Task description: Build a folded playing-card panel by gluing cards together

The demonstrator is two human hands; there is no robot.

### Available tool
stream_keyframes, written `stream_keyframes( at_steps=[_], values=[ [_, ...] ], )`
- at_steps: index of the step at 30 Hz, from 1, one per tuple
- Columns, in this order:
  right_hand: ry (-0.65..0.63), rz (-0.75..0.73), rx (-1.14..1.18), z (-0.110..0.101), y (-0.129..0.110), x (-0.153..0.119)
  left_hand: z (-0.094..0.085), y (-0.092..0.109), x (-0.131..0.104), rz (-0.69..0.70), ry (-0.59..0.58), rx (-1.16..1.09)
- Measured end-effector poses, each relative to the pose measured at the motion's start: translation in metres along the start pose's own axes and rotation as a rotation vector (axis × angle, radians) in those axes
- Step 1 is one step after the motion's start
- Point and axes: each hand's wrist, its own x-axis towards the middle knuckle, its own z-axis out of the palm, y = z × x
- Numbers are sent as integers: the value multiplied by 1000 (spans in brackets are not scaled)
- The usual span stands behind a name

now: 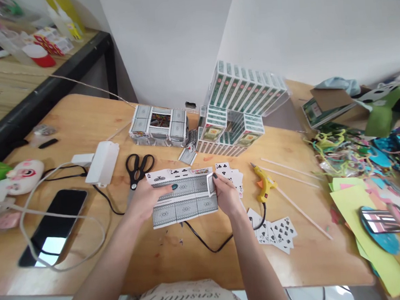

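Note:
Between my hands is a panel of joined playing cards (185,210), most with grey patterned backs up and a strip of faces along the far edge. My left hand (147,197) grips the panel's left end, thumb lying across the top. With thumb and fingers, my right hand (225,191) pinches the right end, where a small card piece (210,184) stands folded up. Loose cards (234,177) lie just beyond my right hand. Black-handled scissors (138,168) rest beyond my left hand. To the right lies a yellow glue gun (265,182), its black cord running under my right wrist.
Behind are a card-covered box (159,125) and stacked green-white card packs (233,129). A phone (54,226) with a white cable and a white power adapter (103,162) lie left. Glue sticks (303,211), fanned cards (277,232) and coloured craft scraps (366,229) occupy the right.

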Motion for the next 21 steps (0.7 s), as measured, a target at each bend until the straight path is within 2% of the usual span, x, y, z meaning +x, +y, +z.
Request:
stream_keyframes(
  at_steps=[3, 6, 13, 21],
  values=[
    [18, 100, 85, -1, 2, 2, -1, 1, -1, -22, -1, -23],
    [18, 117, 68, -1, 8, 2, 0, 2, -3, -39, -1, -45],
    [106, -47, -187, 0, 15, 3, 5, -1, -6, -14, -3, -57],
    [354, -207, -513, 10, 13, 2, 8, -7, -6, 25, 16, 14]
  ],
)
